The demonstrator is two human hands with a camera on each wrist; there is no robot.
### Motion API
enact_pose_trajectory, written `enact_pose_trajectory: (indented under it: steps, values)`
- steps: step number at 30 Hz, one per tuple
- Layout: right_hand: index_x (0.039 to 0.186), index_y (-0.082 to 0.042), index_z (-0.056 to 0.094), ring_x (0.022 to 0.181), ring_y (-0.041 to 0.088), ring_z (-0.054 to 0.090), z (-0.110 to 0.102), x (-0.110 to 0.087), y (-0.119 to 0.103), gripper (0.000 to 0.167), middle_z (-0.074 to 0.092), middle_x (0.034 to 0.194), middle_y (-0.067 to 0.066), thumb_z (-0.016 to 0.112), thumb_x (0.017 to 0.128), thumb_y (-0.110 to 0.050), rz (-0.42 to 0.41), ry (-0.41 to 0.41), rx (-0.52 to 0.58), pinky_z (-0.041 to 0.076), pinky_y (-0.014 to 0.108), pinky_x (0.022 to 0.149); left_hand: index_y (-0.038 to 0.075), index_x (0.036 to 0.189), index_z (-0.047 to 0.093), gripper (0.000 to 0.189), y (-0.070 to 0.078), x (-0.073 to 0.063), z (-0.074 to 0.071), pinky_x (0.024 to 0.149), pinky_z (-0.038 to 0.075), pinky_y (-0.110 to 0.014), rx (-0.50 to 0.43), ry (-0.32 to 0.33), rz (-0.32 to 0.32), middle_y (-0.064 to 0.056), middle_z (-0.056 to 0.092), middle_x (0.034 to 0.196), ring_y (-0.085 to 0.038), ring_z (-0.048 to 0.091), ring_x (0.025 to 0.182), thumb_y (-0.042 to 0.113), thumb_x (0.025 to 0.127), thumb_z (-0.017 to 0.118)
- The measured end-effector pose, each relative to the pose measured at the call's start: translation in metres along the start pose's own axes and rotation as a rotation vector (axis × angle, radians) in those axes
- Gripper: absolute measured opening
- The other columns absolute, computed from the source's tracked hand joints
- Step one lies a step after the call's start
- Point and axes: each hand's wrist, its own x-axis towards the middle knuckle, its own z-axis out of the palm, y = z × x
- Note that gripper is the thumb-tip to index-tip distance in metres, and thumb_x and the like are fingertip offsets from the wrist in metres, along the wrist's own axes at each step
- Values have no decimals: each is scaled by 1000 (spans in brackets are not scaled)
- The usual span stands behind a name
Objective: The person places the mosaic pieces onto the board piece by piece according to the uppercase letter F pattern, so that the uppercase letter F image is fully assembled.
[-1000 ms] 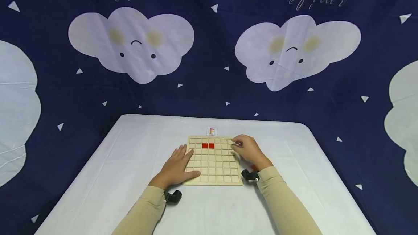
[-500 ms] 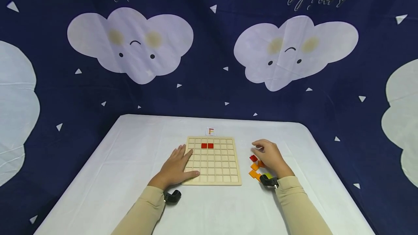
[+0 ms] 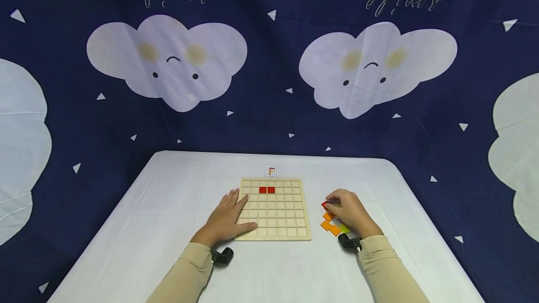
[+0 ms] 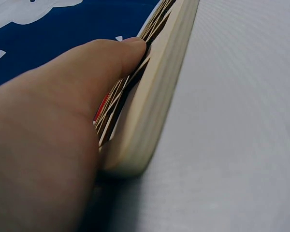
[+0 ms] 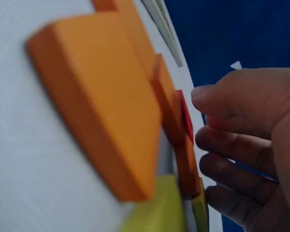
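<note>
White-covered table (image 3: pixel 269 270), bearing all that follows; upon it the gridded wooden board (image 3: pixel 280 217), square to the worker, most of its cells bare; the left hand (image 3: pixel 225 217), spread across the board's left edge, fingers extended, thumb lying over the near corner, grasping nothing; such a flat hand should serve to steady the frame, provided it keeps off the cells in use.

The right hand (image 3: pixel 350 212), well apart from the board on its right, over a loose cluster of tiles; its fingers are bent, thumb and fingertips parted, with nothing seen between them; they lie at the loose red tile (image 5: pixel 185 118), though whether they touch it cannot be told.

The small printed card (image 3: pixel 271 171), just beyond the board, its pattern too fine to read; the orange tiles (image 5: pixel 101 87) and yellow-green tile (image 5: pixel 159 208), close beneath the right hand; the two red tiles (image 3: pixel 263 190), side by side in the board's second row from the far edge.

Good practice, in judgement: pinch the red tile by opposite edges, thumb against index; hold the other fingers high, lest they scatter its neighbours; lift level.
</note>
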Motion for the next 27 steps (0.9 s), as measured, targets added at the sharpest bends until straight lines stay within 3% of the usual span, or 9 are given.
enact_pose_trajectory:
  steps: [11, 17, 27]
  values:
    - [93, -10, 80, 93, 24, 64, 5, -1, -4, 14, 70, 96, -3, 90, 86, -18, -61, 1, -95, 54, 49, 87, 7, 165, 34, 105, 0, 1, 1, 127, 5, -46, 5, 4, -1, -25, 15, 170, -37, 7, 158, 78, 92, 57]
    - [94, -8, 80, 93, 24, 64, 8, -3, -8, 13, 69, 97, 0, 89, 86, -13, -17, -9, -92, 55, 48, 87, 6, 165, 34, 105, 1, -1, 0, 127, 5, -47, -1, 2, -1, -26, 15, 170, -37, 7, 158, 78, 92, 57]
    - [92, -8, 80, 89, 21, 65, 12, -4, -9, 10, 68, 94, -1, 87, 85, -5, -10, 18, -82, 57, 45, 83, 1, 162, 40, 103, 0, -2, 3, 126, 12, -53, -33, 64, 39, -31, 21, 167, -43, 15, 156, 75, 92, 60]
